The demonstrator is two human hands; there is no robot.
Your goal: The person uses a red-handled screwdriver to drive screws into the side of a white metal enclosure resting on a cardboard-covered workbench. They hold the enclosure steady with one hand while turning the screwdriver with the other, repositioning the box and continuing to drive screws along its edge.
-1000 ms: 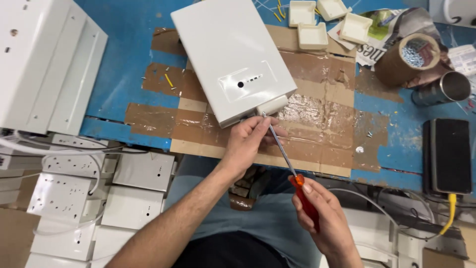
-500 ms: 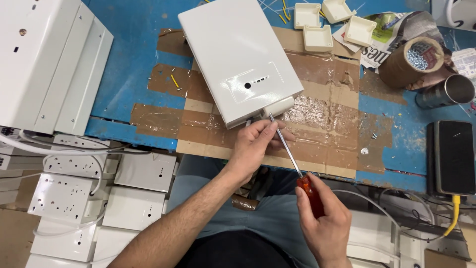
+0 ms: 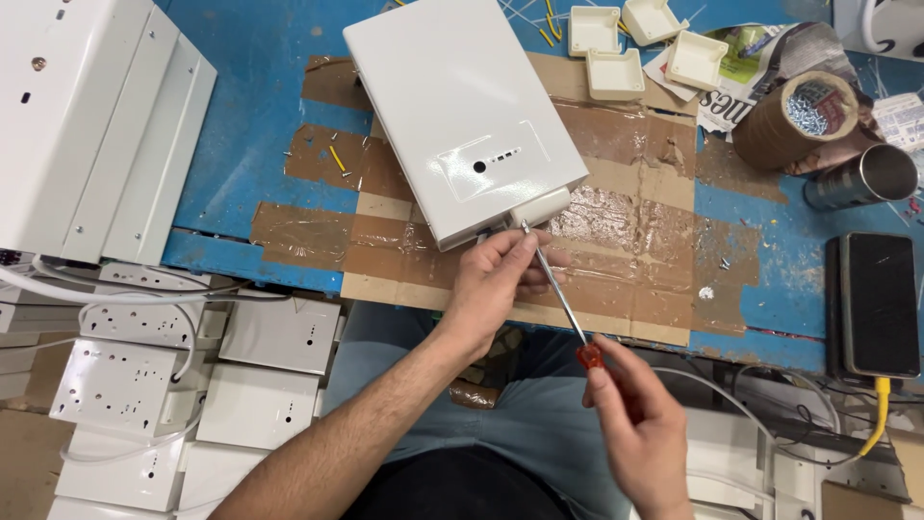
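Held in the right hand point(image 3: 643, 438) by its red handle, a screwdriver point(image 3: 556, 285) points its thin metal shaft up at the near edge of a white metal box point(image 3: 460, 116). Left hand point(image 3: 491, 285) pinches the shaft near its tip, fingertips closed on it, guiding it to a small white block on that edge. This box lies flat on a blue bench point(image 3: 241, 96) patched with brown tape (loose screws are scattered nearby). It looks like a screw is being driven or seated; turning calls for keeping the tip square in the screw.
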